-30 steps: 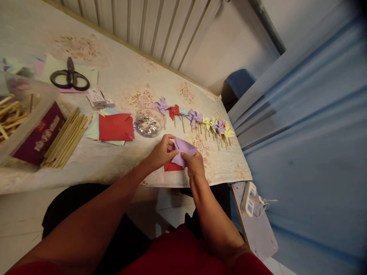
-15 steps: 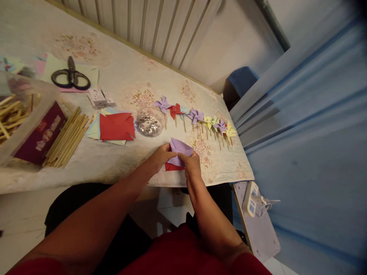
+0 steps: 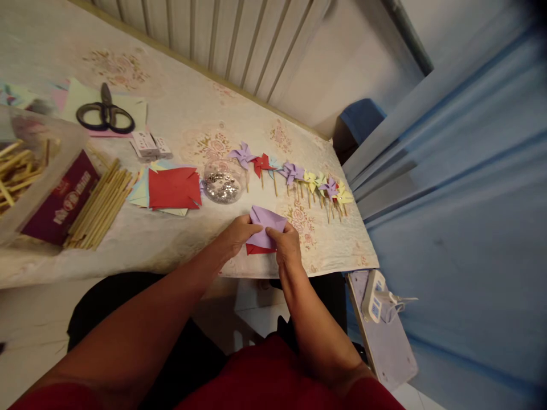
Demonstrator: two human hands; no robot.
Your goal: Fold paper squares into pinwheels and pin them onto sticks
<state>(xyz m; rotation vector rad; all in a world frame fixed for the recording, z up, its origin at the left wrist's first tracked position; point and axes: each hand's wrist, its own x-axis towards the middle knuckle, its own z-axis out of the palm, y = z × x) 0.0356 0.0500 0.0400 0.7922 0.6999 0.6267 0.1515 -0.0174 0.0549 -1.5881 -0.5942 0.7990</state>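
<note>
The left hand (image 3: 240,233) and right hand (image 3: 289,245) pinch purple paper (image 3: 265,218) partly hiding a red sheet (image 3: 257,249).

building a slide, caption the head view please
Left hand and right hand hold purple paper over red paper, near pinwheels.

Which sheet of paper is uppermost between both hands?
The purple sheet, pinched by the left hand and right hand. It partly hides a lower red sheet, while another red sheet tops the paper pile farther left.
</note>
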